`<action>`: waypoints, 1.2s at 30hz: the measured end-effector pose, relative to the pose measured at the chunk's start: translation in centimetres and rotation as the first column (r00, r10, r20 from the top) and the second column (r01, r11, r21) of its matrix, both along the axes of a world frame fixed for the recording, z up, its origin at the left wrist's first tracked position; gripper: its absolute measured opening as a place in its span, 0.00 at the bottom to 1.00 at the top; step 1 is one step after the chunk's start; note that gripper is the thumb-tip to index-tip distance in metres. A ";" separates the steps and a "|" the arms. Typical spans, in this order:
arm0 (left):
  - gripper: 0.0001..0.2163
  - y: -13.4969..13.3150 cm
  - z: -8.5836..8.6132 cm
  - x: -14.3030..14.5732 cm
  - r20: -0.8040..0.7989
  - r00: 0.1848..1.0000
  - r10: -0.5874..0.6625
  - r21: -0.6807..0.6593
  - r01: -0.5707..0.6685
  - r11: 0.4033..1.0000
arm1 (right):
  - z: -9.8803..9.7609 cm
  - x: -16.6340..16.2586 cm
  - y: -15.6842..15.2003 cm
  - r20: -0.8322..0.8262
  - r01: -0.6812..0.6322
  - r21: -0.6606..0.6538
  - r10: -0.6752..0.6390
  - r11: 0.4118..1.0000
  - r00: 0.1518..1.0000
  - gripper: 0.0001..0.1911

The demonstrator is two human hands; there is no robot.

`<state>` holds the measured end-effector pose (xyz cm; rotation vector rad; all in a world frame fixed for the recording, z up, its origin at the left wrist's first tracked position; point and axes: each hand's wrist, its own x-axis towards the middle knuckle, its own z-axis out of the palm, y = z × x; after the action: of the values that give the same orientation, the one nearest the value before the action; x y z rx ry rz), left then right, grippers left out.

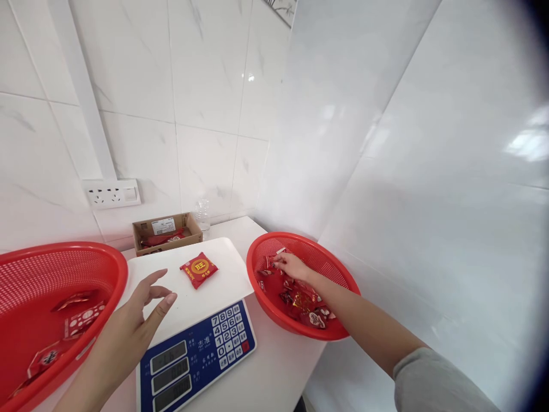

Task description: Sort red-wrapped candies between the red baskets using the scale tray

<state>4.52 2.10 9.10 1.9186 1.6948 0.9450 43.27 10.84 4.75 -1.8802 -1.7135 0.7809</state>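
Note:
My left hand [143, 315] hovers over the left side of the white weighing scale [229, 257], its thumb and fingers apart and nothing between them. To the right of it, a single red wrapped packet [199, 269] with a gold circle lies flat on the scale's pan. My right hand [291, 266] reaches into the right red plastic basket [338, 274]. Its fingers are bent together at a small red packet [270, 262] near the basket's far left wall; the fingertips are partly hidden. Several more red packets [316, 319] lie in the bottom of this basket.
At the left stands another red basket [115, 269] holding a few larger red packets [83, 320]. Behind the scale are a cardboard box [197, 229] with red packets and a clear plastic bottle [203, 213]. The scale's blue keypad panel [201, 360] faces me. Tiled walls [214, 86] close off the back and right.

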 end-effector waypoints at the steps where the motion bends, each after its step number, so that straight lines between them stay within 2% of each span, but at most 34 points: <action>1: 0.29 0.0 0.0 0.0 0.004 1.000 -0.001 0.000 0.001 1.000 | 0.7 0.0 -0.1 -0.061 0.039 0.019 -0.038 0.999 0.997 0.11; 4: 0.28 -0.1 0.1 0.1 0.026 1.000 -0.009 -0.004 0.010 1.000 | 3.0 -0.9 -1.0 -0.261 0.134 0.067 -0.112 0.989 0.959 0.11; 7: 0.25 -0.3 0.1 0.7 0.105 0.993 -0.051 -0.029 0.054 0.998 | 5.4 -3.1 -2.5 -0.453 0.174 0.105 -0.109 0.979 0.885 0.09; 9: 0.23 -0.7 0.1 1.4 0.221 0.968 -0.123 -0.053 0.138 0.989 | 6.6 -5.3 -3.6 -0.556 0.161 0.121 -0.067 0.980 0.829 0.09; 11: 0.22 -1.3 0.0 2.2 0.365 0.906 -0.212 -0.074 0.255 0.964 | 7.3 -8.0 -4.7 -0.630 0.130 0.134 -0.017 0.982 0.776 0.12; 13: 0.23 -1.8 -0.1 3.2 0.490 0.828 -0.271 -0.101 0.362 0.927 | 7.4 -11.1 -5.8 -0.680 0.087 0.145 0.036 0.986 0.733 0.14; 16: 0.28 -2.3 0.0 4.4 0.626 0.732 -0.269 -0.136 0.442 0.887 | 6.7 -15.9 -7.1 -0.725 0.000 0.198 0.146 0.980 0.673 0.15; 18: 0.31 -2.3 0.1 4.8 0.714 0.662 -0.230 -0.134 0.452 0.882 | 5.8 -18.6 -7.6 -0.727 -0.087 0.252 0.248 0.964 0.641 0.16; 21: 0.30 -1.7 0.1 4.6 0.799 0.590 -0.120 -0.138 0.374 0.917 | 4.6 -21.4 -7.9 -0.702 -0.200 0.278 0.341 0.940 0.625 0.18; 23: 0.28 -1.1 -0.1 4.1 0.794 0.604 -0.072 -0.135 0.291 0.947 | 4.0 -22.2 -7.6 -0.672 -0.218 0.302 0.369 0.928 0.642 0.19; 29: 0.24 -0.3 -0.5 2.7 0.548 0.836 -0.013 -0.085 0.071 0.994 | 3.1 -21.1 -6.4 -0.598 -0.153 0.399 0.383 0.904 0.704 0.19; 33: 0.22 -0.3 -0.3 2.6 0.456 0.890 -0.008 -0.052 0.036 0.998 | 2.2 -19.8 -6.0 -0.546 -0.120 0.415 0.352 0.902 0.760 0.19; 36: 0.17 0.2 -0.9 2.4 0.387 0.922 -0.006 -0.010 0.011 1.000 | 1.5 -19.2 -5.7 -0.484 -0.128 0.429 0.347 0.894 0.803 0.19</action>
<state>6.91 2.30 8.23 1.5966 1.4529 1.2141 24.06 5.11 6.27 -1.0453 -1.5895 0.9025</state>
